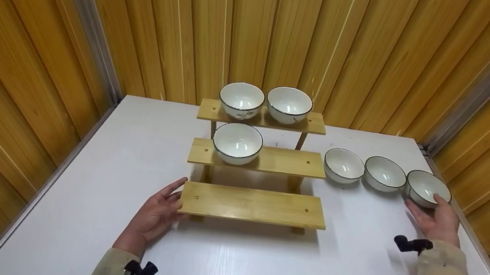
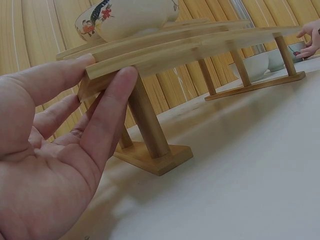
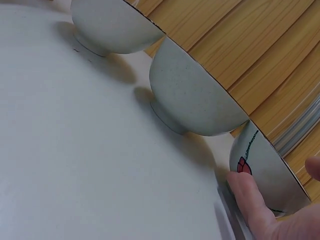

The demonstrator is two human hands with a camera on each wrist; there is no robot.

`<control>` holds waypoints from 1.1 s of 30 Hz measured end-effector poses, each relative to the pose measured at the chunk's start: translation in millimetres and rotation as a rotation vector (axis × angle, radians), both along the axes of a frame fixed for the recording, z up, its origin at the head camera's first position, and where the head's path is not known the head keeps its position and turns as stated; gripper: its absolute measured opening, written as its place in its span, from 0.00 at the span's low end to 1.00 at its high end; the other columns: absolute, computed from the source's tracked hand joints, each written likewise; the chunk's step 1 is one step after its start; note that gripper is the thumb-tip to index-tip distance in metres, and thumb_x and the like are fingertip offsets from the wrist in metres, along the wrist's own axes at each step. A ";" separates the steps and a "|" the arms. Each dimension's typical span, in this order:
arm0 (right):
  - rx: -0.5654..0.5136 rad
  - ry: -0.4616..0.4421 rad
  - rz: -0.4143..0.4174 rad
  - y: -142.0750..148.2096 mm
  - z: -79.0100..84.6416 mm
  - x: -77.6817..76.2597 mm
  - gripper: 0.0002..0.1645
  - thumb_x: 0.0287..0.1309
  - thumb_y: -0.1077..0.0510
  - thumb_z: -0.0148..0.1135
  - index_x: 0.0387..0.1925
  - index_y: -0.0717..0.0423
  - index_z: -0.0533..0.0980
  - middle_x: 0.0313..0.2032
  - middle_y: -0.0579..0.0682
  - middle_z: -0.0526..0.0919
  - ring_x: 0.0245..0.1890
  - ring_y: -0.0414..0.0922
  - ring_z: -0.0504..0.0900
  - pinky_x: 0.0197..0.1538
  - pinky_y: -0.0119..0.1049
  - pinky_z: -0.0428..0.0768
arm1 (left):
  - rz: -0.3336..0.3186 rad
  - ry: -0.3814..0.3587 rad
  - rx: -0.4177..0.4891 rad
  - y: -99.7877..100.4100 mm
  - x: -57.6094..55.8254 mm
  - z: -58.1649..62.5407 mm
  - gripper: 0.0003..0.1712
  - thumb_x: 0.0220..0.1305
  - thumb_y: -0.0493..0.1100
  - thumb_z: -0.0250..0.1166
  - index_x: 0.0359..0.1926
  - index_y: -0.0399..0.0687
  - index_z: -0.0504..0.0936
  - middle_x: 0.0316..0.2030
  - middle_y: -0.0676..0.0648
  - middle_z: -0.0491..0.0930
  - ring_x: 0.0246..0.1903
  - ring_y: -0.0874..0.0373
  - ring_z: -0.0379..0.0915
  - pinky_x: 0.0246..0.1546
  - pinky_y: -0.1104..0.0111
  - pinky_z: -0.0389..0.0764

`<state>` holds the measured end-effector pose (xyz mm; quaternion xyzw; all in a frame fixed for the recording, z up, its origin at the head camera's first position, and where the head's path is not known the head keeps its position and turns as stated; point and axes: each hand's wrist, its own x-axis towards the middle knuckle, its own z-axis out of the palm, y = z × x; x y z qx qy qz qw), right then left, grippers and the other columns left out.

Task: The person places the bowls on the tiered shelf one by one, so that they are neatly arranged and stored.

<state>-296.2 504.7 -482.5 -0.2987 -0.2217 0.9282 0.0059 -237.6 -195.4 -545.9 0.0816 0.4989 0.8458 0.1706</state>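
A three-tier wooden display stand [image 1: 254,205] stands on the white table. At the left end of its lowest board, my left hand [image 1: 156,215] grips the corner, thumb at the top edge and a finger beneath in the left wrist view. Two white bowls [image 1: 241,101] with dark rims sit on the top tier, and another bowl [image 1: 238,144] is on the left of the middle tier. To the right, my right hand [image 1: 439,222] holds the rightmost bowl [image 1: 425,186], thumb at its rim and fingers against its side. That bowl shows a red flower [image 3: 243,165] in the right wrist view.
Two more bowls, one nearer the stand [image 1: 344,165] and one in the middle [image 1: 384,173], form a row with the held one. Wood-patterned panels [image 1: 249,29] enclose the back and sides of the table [image 1: 228,268]. Black wrist mounts [image 1: 411,244] stick out from both sleeves.
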 end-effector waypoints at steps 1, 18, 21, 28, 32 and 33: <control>0.016 0.006 -0.009 -0.2 -0.3 -1.7 0.51 0.75 0.56 0.57 0.74 0.09 0.39 0.78 0.28 0.38 0.74 0.53 0.68 0.72 0.51 0.71 | 0.000 0.001 0.000 0.0 0.1 -0.1 0.42 0.73 0.30 0.57 0.82 0.48 0.50 0.64 0.47 0.74 0.58 0.56 0.79 0.54 0.63 0.83; 0.032 0.069 -0.071 -0.5 -11.7 1.6 0.53 0.74 0.65 0.54 0.72 0.04 0.46 0.79 0.30 0.37 0.79 0.46 0.55 0.70 0.54 0.71 | -0.008 0.023 -0.011 0.2 -0.6 1.2 0.42 0.74 0.30 0.56 0.82 0.47 0.50 0.64 0.47 0.72 0.56 0.57 0.79 0.53 0.65 0.83; -0.019 0.061 -0.092 1.0 -11.7 7.2 0.53 0.72 0.67 0.57 0.71 0.05 0.51 0.78 0.30 0.42 0.75 0.48 0.65 0.69 0.54 0.73 | 0.005 0.000 -0.014 0.8 -0.9 1.6 0.43 0.73 0.30 0.58 0.82 0.48 0.51 0.64 0.47 0.72 0.55 0.56 0.80 0.51 0.65 0.84; -0.048 0.079 -0.123 1.8 -4.8 21.3 0.52 0.70 0.67 0.59 0.69 0.05 0.56 0.76 0.26 0.48 0.69 0.49 0.74 0.68 0.53 0.74 | 0.008 -0.024 -0.012 0.6 -0.6 1.6 0.43 0.73 0.30 0.57 0.82 0.48 0.50 0.65 0.46 0.72 0.56 0.55 0.80 0.52 0.64 0.84; -0.023 0.087 -0.121 -0.8 3.5 28.4 0.53 0.68 0.69 0.60 0.70 0.06 0.56 0.76 0.26 0.49 0.64 0.53 0.80 0.67 0.54 0.76 | 0.008 -0.022 -0.015 0.0 -0.2 1.5 0.43 0.73 0.30 0.57 0.82 0.49 0.50 0.66 0.46 0.72 0.56 0.55 0.79 0.53 0.64 0.83; -0.017 0.097 -0.111 -1.6 5.4 29.8 0.54 0.68 0.69 0.60 0.70 0.06 0.55 0.76 0.26 0.48 0.62 0.55 0.82 0.67 0.54 0.76 | 0.009 -0.024 -0.015 -0.1 -0.2 1.4 0.42 0.73 0.30 0.57 0.82 0.49 0.50 0.66 0.47 0.72 0.56 0.55 0.79 0.52 0.64 0.83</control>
